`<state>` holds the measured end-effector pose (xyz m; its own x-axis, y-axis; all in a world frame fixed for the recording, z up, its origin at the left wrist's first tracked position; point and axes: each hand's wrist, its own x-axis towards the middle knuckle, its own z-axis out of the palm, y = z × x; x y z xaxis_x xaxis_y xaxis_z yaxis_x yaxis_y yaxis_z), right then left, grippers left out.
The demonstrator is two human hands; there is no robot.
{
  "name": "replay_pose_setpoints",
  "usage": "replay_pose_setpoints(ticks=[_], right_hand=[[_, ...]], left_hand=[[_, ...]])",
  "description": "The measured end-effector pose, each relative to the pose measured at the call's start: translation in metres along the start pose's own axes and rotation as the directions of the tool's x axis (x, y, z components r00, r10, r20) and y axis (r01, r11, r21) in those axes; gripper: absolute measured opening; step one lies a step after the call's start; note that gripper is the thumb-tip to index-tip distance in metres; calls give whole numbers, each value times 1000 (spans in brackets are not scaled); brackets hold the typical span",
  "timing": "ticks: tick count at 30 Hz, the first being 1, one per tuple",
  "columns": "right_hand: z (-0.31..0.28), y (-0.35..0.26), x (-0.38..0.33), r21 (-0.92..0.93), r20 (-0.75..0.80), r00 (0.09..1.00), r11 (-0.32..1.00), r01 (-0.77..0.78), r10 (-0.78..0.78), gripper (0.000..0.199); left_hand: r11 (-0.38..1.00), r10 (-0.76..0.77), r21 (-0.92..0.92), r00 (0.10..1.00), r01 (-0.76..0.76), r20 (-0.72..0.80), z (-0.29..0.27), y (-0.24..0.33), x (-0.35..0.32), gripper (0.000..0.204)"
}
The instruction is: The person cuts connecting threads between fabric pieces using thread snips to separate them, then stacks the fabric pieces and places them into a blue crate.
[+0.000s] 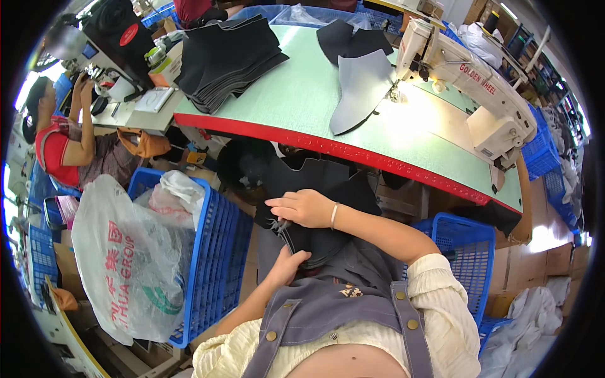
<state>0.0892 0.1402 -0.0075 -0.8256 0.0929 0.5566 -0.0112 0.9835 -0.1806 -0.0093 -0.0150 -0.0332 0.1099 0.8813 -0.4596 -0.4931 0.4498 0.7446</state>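
Note:
On my lap lies a stack of black cut fabric pieces (328, 242), its layered edges fanned out on the left side. My left hand (290, 263) is closed on the lower left edge of that stack, thumb on top. Across the stack's upper left reaches my right hand (307, 209), fingers stretched out to the left over the fanned edge, a pale bangle at the wrist. Its fingertips are beside the loose layers; I see nothing gripped in it. More black material (302, 176) spreads from the stack toward the table edge.
Ahead, a green-topped sewing table (296, 82) with a red edge bears a black fabric pile (230, 60), a grey piece (362, 91) and a lit sewing machine (472, 79). Blue crates (217, 258) flank me, the left one with a plastic bag (135, 252). A co-worker (63, 138) sits far left.

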Motion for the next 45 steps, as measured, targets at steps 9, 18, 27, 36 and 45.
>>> replay_pose_setpoints(ticks=[9, 18, 27, 36, 45], right_hand=[[-129, 49, -35, -348, -233, 787, 706, -617, 572, 21], [-119, 70, -26, -392, -241, 880, 789, -473, 409, 20], [-143, 79, -14, -388, 98, 914, 860, -330, 395, 20], [-126, 70, -13, -536, 124, 925, 808, -242, 360, 21], [-134, 72, -12, -471, 115, 923, 838, -276, 368, 21]], left_hand=[[1000, 14, 9, 1000, -14, 15, 3, 8, -5, 42], [1000, -3, 16, 1000, 3, 6, 3, 8, -7, 47], [1000, -6, -3, 1000, 6, 0, 2, 7, -10, 41], [992, 39, 117, 998, -44, 41, -11, 0, -19, 44], [993, 35, 107, 998, -40, 45, -14, -4, -18, 44]])
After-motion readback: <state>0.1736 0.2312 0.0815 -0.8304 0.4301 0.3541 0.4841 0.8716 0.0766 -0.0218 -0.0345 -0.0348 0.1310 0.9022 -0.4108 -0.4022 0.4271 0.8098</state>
